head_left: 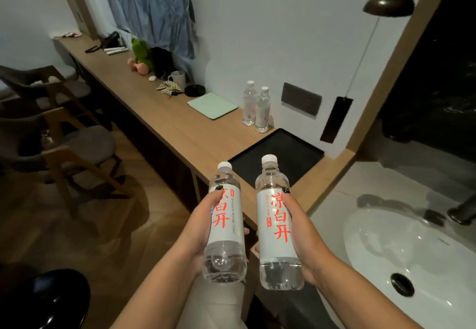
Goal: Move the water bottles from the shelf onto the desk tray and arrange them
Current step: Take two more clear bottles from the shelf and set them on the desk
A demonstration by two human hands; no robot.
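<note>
While both arms reach forward over the desk's (180,132) near edge, the left hand (203,228) curls round the left bottle (225,225) at its label, thumb on the front, and the right hand (298,228) wraps the right bottle (279,225) the same way. Both bottles stand nearly upright, side by side without touching, caps toward 12 o'clock. The black tray (301,153) lies just beyond them at 12 to 1 o'clock. Two more bottles (256,108) stand on the desk at 11 o'clock of the tray, just beside its far corner
</note>
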